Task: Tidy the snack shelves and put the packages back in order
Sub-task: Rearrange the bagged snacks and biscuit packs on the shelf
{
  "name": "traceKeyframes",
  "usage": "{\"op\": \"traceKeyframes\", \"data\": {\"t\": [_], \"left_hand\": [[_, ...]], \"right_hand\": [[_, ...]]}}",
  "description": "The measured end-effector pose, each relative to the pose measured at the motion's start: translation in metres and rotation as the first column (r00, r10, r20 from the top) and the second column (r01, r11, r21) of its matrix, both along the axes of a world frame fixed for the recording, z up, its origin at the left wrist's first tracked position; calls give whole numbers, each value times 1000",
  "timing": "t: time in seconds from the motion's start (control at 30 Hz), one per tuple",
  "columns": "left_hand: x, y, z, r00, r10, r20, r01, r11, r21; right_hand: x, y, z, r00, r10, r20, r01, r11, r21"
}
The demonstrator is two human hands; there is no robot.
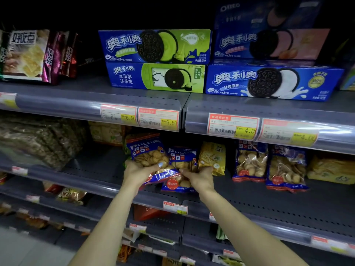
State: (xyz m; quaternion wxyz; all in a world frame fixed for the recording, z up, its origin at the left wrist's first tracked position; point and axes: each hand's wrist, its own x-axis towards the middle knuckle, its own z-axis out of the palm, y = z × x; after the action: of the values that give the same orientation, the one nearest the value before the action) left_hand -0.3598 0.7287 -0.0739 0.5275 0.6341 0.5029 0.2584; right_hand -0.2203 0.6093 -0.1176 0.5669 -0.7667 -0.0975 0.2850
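On the middle shelf, my left hand grips a blue bag of small round biscuits, thumb across its front. My right hand grips a second blue biscuit bag that leans against the first one. A yellow cracker bag stands right behind my right hand, touching it. Two more blue biscuit bags stand upright further right on the same shelf.
The upper shelf carries stacked Oreo boxes and cracker bags at the left. Price tags line the shelf rails. Dark snack bags fill the middle shelf's left; yellow packs sit far right. Lower shelves hold more packets.
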Motion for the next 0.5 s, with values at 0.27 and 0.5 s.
{"op": "traceKeyframes", "data": {"t": [0.27,0.5], "left_hand": [[-7,3,0,992,-77,97,79,997,-12],[-19,-7,8,973,-78,219,80,997,3]], "right_hand": [[-1,-4,1,998,-16,-64,23,995,100],[-2,-24,11,990,52,-129,-22,974,224]]}}
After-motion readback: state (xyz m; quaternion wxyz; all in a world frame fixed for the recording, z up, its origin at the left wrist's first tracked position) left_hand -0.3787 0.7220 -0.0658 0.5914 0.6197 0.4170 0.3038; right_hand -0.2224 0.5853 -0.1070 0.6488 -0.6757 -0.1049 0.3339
